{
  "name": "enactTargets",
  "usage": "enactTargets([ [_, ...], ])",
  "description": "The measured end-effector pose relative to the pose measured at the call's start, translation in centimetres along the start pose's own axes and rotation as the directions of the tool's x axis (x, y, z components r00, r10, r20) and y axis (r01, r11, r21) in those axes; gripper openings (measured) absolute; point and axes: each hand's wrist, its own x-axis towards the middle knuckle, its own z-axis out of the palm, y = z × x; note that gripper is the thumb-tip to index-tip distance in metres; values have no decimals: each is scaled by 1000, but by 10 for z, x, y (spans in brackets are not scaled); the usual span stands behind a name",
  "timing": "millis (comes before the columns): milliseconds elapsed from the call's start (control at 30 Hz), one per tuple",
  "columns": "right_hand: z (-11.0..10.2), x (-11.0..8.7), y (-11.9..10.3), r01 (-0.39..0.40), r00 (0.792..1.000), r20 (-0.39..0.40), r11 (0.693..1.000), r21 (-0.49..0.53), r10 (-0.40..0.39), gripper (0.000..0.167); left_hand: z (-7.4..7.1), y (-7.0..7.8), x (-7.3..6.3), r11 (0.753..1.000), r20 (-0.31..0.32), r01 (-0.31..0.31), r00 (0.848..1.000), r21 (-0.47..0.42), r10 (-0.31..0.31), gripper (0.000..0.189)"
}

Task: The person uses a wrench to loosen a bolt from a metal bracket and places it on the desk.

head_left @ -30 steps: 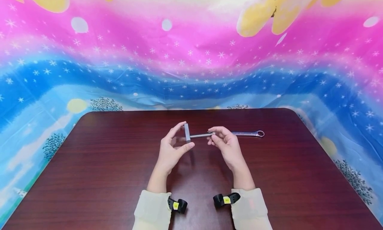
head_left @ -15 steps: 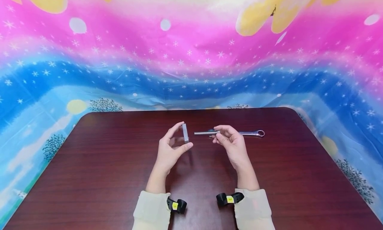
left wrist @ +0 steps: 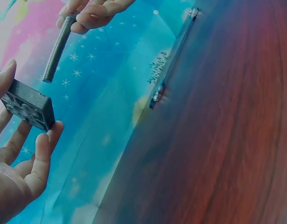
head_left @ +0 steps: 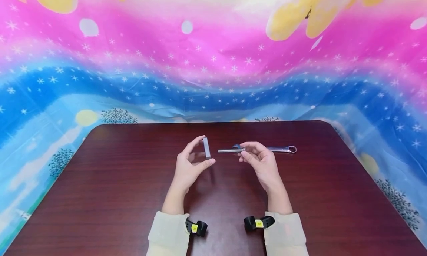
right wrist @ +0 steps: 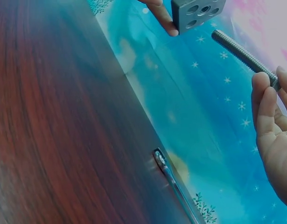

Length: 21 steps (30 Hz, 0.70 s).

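Observation:
My left hand (head_left: 189,166) pinches a grey metal block (head_left: 207,148) between thumb and fingers, holding it on edge above the table. Several round holes show in the block's face (right wrist: 199,13) in the right wrist view. My right hand (head_left: 261,163) grips a long threaded bolt (head_left: 230,150) by its head end, the thread (left wrist: 58,51) pointing left at the block. A short gap separates the bolt's tip from the block. Fingers cover most of the bolt's head. Behind the right hand, a combination wrench (head_left: 283,149) lies on the table, its middle hidden by the hand.
The dark red-brown wooden table (head_left: 133,196) stretches out around both hands. A colourful printed cloth (head_left: 213,63) hangs behind the table and along its sides. Black camera straps (head_left: 198,228) sit on both wrists over pale sleeves.
The bolt's tip, at the block one second ago, has drawn away to the right with my right hand, leaving a gap. My left hand and the block have barely shifted.

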Motion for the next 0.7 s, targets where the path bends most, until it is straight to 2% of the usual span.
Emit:
enactTargets([
  [300, -12, 6, -2, -19, 998, 63, 995, -100, 26, 29, -11, -6, 13, 986, 63, 23, 997, 164, -34, 72],
  [533, -27, 21, -4, -22, 979, 190, 972, -235, 68, 28, -29, -8, 27, 945, 98, -3, 995, 327, -30, 71],
  [700, -39, 31, -1, -29, 958, 264, 953, -300, 113, 27, -42, -1, 33, 916, 127, -29, 992, 400, -24, 71],
])
